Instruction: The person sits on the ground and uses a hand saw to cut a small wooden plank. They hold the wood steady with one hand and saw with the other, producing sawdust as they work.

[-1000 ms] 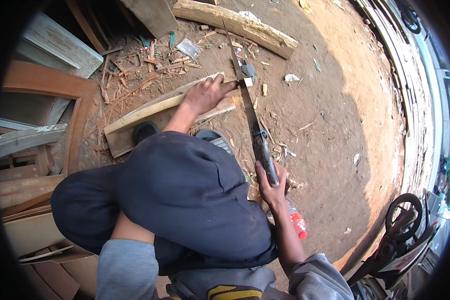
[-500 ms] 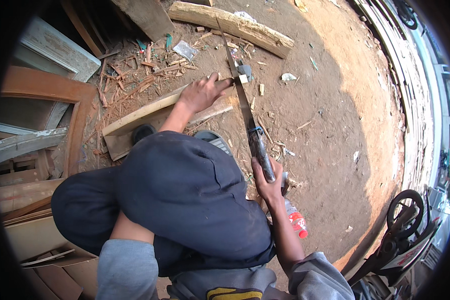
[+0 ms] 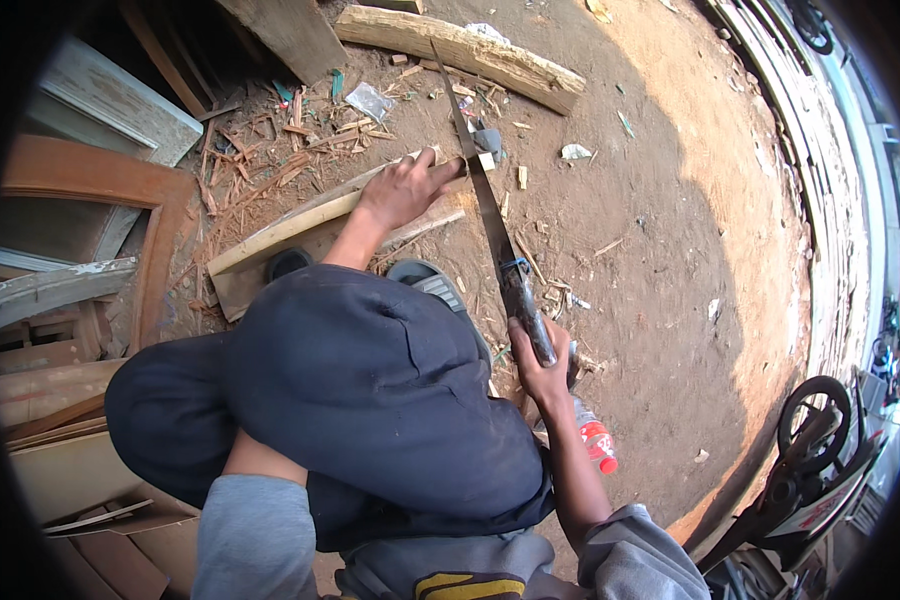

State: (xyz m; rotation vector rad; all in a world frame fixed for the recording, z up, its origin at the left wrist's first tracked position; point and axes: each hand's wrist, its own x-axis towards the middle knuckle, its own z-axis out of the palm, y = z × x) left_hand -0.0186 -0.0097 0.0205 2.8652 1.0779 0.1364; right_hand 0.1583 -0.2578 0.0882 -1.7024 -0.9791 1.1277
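My right hand (image 3: pixel 545 367) is wrapped round the dark, worn handle of a handsaw (image 3: pixel 492 220). Its long blade points away from me and lies across the far end of a pale wooden board (image 3: pixel 275 235). A short light stub of the board shows just right of the blade. My left hand (image 3: pixel 405 190) grips the board from above, fingers over its edge, with a fingertip close to the blade. The board runs from lower left to upper right in front of my bent knee. A sandalled foot (image 3: pixel 425 275) is beside it, and my palm hides part of the wood.
A thick rough timber (image 3: pixel 460 57) lies beyond the saw tip. Wood scraps and splinters (image 3: pixel 270 165) litter the dirt. Old door frames (image 3: pixel 165 215) lean at the left. A plastic bottle with a red label (image 3: pixel 594 440) is by my right forearm; a motorcycle (image 3: pixel 810 460) stands far right.
The saw and my right hand have shifted slightly toward me, with the blade still across the board. My left hand stays in place on the wood.
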